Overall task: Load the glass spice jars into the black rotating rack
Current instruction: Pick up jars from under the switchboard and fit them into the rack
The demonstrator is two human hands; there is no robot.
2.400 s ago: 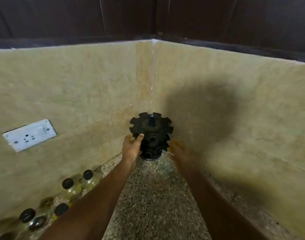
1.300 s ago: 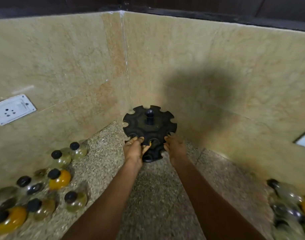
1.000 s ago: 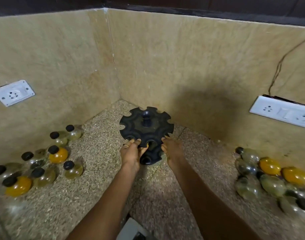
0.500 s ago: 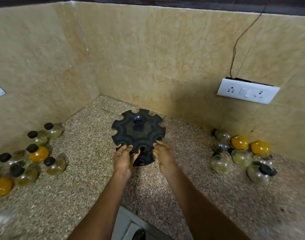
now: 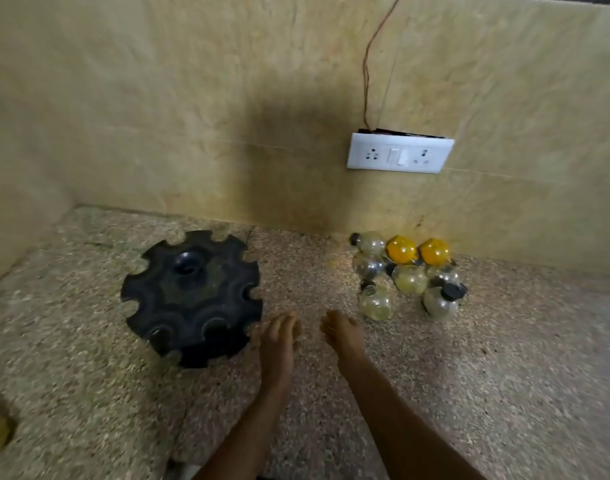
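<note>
Now both hands' fingers [image 5: 286,318] hover between rack [image 5: 192,296] and jars [image 5: 405,275]

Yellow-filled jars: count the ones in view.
2. Both bright yellow jars, one beside the other, sit at the back of the jar cluster against the wall, under the socket plate. Paler jars aren't counted.

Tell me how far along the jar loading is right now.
Done: the black rack stands on the counter, clear of the corner. In hand: nothing; the left hand and right hand are empty, between rack and jar cluster. Left: every visible slot is empty, so all jars still need loading.
</note>
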